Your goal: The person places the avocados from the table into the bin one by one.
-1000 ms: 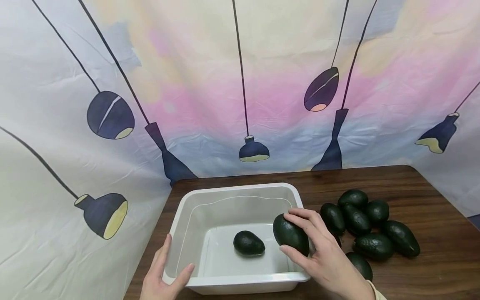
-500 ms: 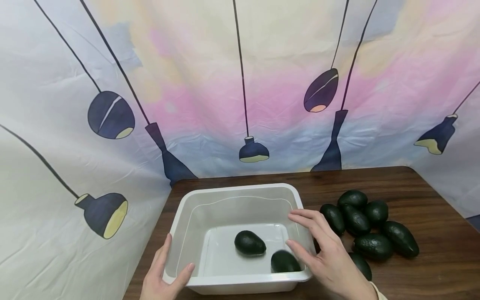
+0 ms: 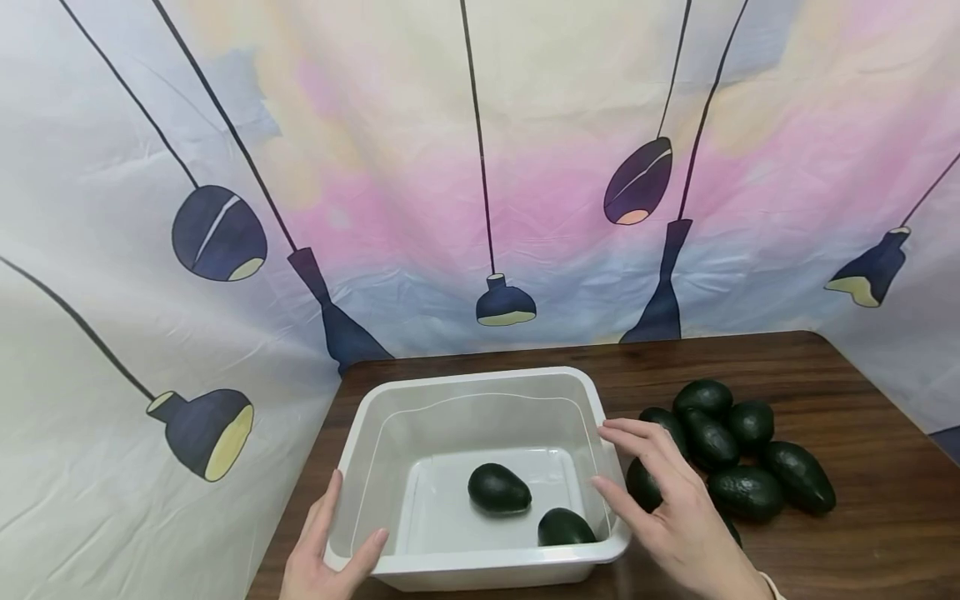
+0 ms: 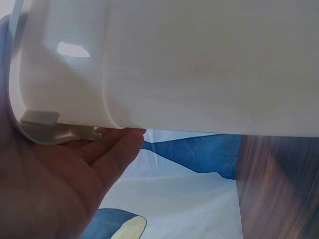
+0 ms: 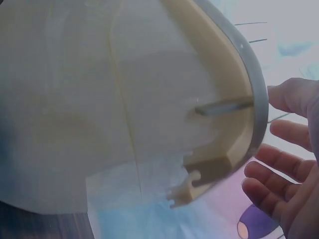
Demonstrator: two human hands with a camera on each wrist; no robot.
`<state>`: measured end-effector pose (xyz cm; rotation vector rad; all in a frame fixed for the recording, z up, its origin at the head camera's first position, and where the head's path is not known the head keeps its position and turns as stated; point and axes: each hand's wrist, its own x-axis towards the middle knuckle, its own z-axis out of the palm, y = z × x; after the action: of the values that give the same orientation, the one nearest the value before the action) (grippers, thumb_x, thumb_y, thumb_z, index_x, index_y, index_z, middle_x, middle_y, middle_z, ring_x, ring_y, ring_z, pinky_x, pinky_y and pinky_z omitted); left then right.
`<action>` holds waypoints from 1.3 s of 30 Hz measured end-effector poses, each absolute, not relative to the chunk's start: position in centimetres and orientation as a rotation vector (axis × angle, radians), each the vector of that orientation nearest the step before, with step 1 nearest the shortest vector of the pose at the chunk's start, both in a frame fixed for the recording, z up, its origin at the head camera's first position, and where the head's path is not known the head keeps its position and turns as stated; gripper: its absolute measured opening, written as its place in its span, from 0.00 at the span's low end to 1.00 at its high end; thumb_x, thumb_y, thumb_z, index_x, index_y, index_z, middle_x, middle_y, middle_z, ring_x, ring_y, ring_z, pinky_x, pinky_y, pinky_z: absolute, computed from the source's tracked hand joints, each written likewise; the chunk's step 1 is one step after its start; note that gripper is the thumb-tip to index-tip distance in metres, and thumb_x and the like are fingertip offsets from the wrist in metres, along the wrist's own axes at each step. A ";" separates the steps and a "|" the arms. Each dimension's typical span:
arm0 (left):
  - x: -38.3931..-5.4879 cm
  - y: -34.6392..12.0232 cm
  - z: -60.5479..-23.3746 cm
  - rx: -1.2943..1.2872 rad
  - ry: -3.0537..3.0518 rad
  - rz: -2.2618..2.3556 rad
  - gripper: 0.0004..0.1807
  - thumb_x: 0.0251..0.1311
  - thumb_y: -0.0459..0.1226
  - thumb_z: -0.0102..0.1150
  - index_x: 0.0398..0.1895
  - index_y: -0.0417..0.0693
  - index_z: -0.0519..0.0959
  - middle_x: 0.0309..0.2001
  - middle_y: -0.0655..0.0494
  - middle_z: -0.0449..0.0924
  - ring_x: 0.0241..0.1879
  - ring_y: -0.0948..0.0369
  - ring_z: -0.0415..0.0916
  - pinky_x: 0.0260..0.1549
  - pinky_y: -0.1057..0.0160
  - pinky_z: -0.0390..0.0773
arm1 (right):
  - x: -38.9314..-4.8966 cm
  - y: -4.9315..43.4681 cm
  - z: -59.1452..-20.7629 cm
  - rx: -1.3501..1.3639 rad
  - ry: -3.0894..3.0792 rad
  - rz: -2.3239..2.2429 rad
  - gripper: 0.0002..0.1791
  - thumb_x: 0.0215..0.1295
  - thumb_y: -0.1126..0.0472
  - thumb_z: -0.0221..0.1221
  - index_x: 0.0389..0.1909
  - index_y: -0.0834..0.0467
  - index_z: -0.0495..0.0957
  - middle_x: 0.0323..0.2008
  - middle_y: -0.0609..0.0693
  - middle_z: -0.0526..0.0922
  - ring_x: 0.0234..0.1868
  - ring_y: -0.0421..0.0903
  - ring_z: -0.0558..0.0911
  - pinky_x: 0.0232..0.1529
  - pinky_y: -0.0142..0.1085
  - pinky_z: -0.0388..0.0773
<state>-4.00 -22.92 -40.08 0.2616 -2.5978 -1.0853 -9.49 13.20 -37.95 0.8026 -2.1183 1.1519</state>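
Observation:
Two dark green avocados lie in the white plastic tub (image 3: 465,385). One avocado (image 3: 498,488) is near the middle of its floor, the other avocado (image 3: 565,527) by the front right corner, partly hidden by the rim. My left hand (image 3: 324,546) holds the tub's front left corner, thumb at the front rim and fingers along the left side. In the left wrist view the corner sits between thumb and fingers. My right hand (image 3: 675,508) is beside the tub's right rim, fingers spread and holding nothing. Beneath it, one avocado (image 3: 643,485) shows next to the tub.
Several more avocados (image 3: 747,493) lie in a cluster on the brown wooden table (image 3: 885,500), right of the tub. My right hand partly covers some of them. A cloth backdrop (image 3: 405,200) with painted lamps hangs behind the table.
My right hand has let go of an avocado, which now lies in the tub's front right corner. The hand has then drawn right, out over the rim. My left hand has stayed in place.

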 end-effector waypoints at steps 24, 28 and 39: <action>-4.1 -23.1 -39.6 0.355 -2.673 -1.215 0.52 0.52 0.55 0.66 0.75 0.52 0.48 0.66 0.43 0.57 0.55 0.45 0.65 0.47 0.41 0.70 | -8.4 21.2 -42.3 0.233 -2.382 1.024 0.31 0.56 0.63 0.67 0.62 0.47 0.70 0.58 0.48 0.68 0.59 0.36 0.64 0.52 0.17 0.56; -4.2 -23.2 -39.7 0.336 -2.659 -1.212 0.51 0.52 0.54 0.66 0.74 0.51 0.49 0.66 0.43 0.58 0.54 0.45 0.66 0.47 0.42 0.71 | -8.1 22.1 -43.3 0.129 -2.491 1.021 0.28 0.61 0.56 0.64 0.62 0.51 0.69 0.59 0.55 0.66 0.58 0.53 0.64 0.52 0.42 0.65; -4.3 -23.3 -39.7 0.369 -2.719 -1.274 0.53 0.53 0.57 0.63 0.75 0.54 0.44 0.68 0.43 0.52 0.58 0.45 0.59 0.49 0.39 0.67 | -7.6 23.3 -46.5 0.063 -2.602 1.018 0.28 0.62 0.53 0.63 0.57 0.65 0.70 0.54 0.65 0.64 0.52 0.65 0.62 0.43 0.58 0.57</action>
<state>-4.25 -23.31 -39.72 0.3686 -2.7191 -1.2737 -7.60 23.35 -46.50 0.0634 -2.6018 1.0179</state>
